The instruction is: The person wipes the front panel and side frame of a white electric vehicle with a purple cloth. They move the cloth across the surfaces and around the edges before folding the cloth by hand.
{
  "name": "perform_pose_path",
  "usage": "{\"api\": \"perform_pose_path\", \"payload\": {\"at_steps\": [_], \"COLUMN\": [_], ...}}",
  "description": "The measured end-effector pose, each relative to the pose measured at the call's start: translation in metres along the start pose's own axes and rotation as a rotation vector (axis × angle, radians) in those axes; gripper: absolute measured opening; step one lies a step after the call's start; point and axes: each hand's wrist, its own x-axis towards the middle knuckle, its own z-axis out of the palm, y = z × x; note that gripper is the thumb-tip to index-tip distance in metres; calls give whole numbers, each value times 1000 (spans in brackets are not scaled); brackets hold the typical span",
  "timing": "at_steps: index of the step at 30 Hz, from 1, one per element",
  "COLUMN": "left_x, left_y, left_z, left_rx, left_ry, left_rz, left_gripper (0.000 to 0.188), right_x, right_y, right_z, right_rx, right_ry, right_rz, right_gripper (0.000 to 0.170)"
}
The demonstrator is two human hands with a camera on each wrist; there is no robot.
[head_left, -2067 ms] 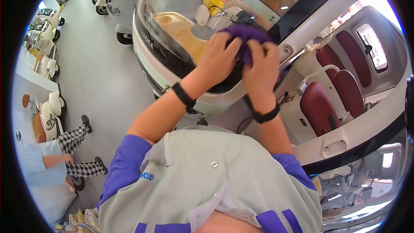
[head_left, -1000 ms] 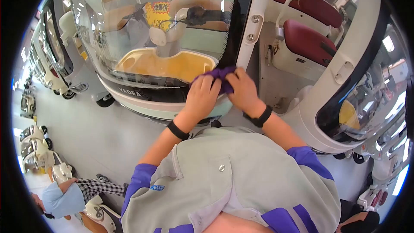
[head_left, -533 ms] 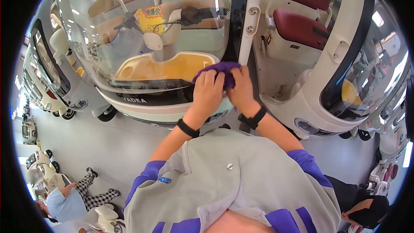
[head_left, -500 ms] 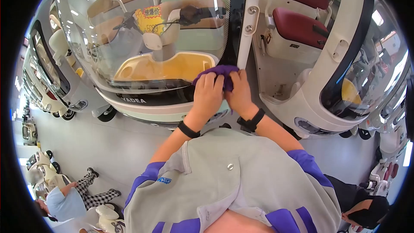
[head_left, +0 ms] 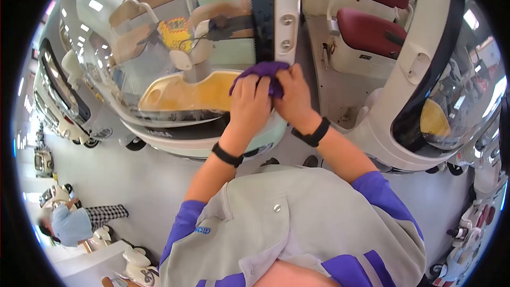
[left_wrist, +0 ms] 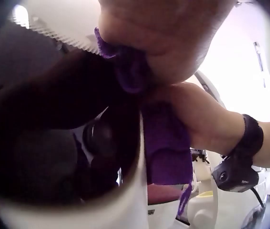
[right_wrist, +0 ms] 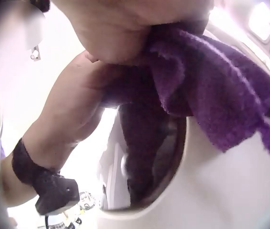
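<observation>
A purple cloth (head_left: 258, 70) lies bunched against the lower corner of the windshield (head_left: 212, 56) on a small cabin vehicle, beside its white pillar (head_left: 286, 26). My left hand (head_left: 251, 102) holds the cloth from the left, fingers bent over it. Close alongside, my right hand (head_left: 295, 98) grips its other side. In the right wrist view a loose fold of the towel-like cloth (right_wrist: 206, 90) hangs down over the white body panel (right_wrist: 225, 176). The left wrist view shows cloth (left_wrist: 168, 148) hanging below both hands. Most fingertips are hidden in that view.
Behind the windshield are a yellow tray (head_left: 186, 94), a yellow price sign (head_left: 175, 32) and seats. Right of the pillar stands another cabin vehicle with a dark red seat (head_left: 366, 32). A person in checked trousers (head_left: 106, 218) is at the far left, near parked scooters.
Both hands, still on the purple cloth, have come from higher beside the pillar to the windshield's lower corner. Since half a second ago they shift slightly left and up in view, as the camera moves too.
</observation>
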Motion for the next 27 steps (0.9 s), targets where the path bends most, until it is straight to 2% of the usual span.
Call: {"api": "perform_pose_path", "payload": {"at_steps": [6, 9, 12, 14, 16, 19, 20, 23, 25, 27], "left_x": [-72, -73, -36, 6, 53, 95, 102, 75, 37, 42], "left_y": [18, 35, 58, 82, 113, 169, 189, 229, 234, 232], "left_z": [22, 34, 48, 65, 81, 117, 130, 195, 220, 232], "left_rx": [74, 11, -150, -270, -339, -489, -542, -709, -759, -764], "left_ry": [-175, -201, -179, -113, -32, 58, 91, -48, -17, -13], "left_rz": [-108, -147, -89, -8, 111, 264, 311, 289, 343, 394], "left_gripper": [39, 39, 40, 39, 40, 42, 43, 46, 49, 50], "right_x": [-64, -69, -51, -36, -23, -30, -37, -69, -99, -114], "right_y": [33, 48, 61, 63, 53, 52, 57, 91, 106, 118], "right_z": [10, -15, -70, -125, -189, -257, -269, -285, -282, -274], "right_rx": [163, 100, -33, -136, -296, -538, -599, -690, -666, -631], "right_ry": [-208, -416, -345, -90, 100, 344, 381, 273, 230, 261], "right_rz": [19, 35, 68, -11, -62, -146, -144, 10, 0, -30], "right_gripper": [34, 34, 29, 24, 28, 35, 37, 33, 34, 36]}}
